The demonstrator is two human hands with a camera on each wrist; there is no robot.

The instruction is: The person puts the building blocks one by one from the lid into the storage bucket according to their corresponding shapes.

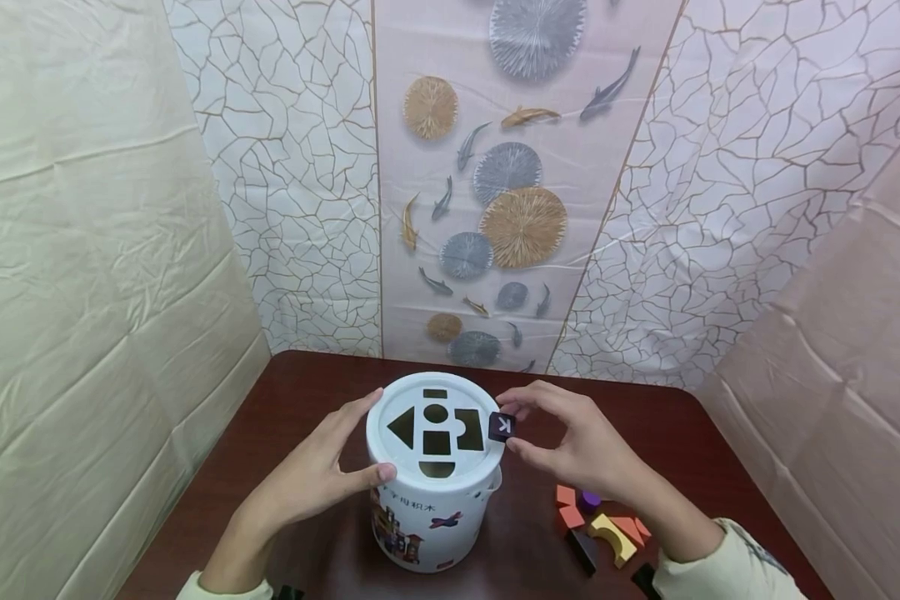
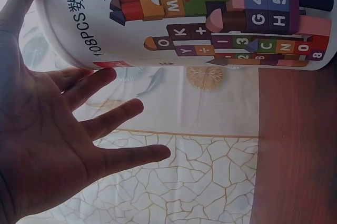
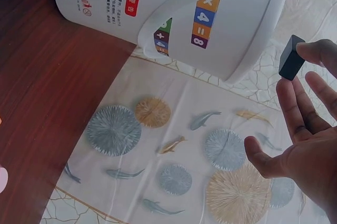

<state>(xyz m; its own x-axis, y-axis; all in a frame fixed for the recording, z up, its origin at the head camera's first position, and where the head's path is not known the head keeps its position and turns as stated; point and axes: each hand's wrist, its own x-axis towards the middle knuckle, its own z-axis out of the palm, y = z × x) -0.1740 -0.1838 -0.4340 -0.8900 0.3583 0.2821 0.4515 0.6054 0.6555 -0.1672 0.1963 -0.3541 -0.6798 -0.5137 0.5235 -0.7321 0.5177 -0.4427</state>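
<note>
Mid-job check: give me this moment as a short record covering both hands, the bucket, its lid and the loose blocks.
left hand: fingers spread, thumb and fingertip at the lid's left rim
right hand: pinching a dark block marked K, near the lid's right edge
bucket: white, upright on the table
lid: on, with six cut-out holes
loose blocks: right of the bucket, including a yellow arch and a purple block

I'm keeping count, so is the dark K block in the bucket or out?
Out: the right hand pinches the dark K block near the edge of the lid, outside the bucket.
</note>
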